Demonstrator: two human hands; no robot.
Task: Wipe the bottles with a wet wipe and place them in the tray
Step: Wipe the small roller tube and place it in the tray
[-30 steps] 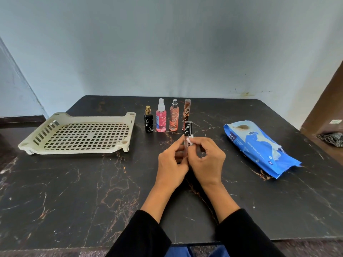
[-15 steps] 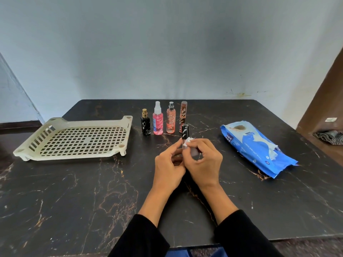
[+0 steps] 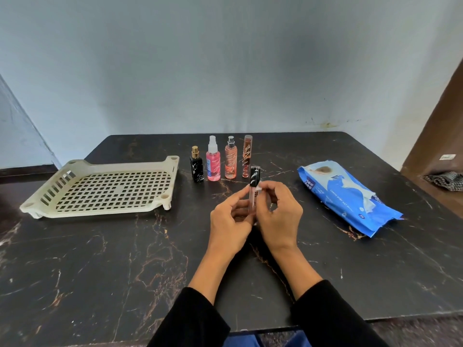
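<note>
Left hand (image 3: 231,219) pinches the lower body of a slim clear tube (image 3: 252,196) with a black cap, holding it upright between both hands above the table (image 3: 100,271), likely so its whole length stays open to wiping. Right hand (image 3: 278,214) curls round the tube's right side, fingertips near the cap joint. A scrap of white shows at those fingertips, probably the wet wipe (image 3: 259,189), though most of it is hidden, so I can't be sure.

Four more bottles stand in a row just behind the hands: black bottle (image 3: 196,166), pink spray (image 3: 213,162), orange spray (image 3: 230,161), tall brown tube (image 3: 247,159). All upright and near at hand, untouched, so likely queued for wiping.

Tray (image 3: 45,204) sits to the left, nothing in it, within reach of the left hand. Blue wipes pack (image 3: 350,196) lies on the right, on the wiping hand's side.
</note>
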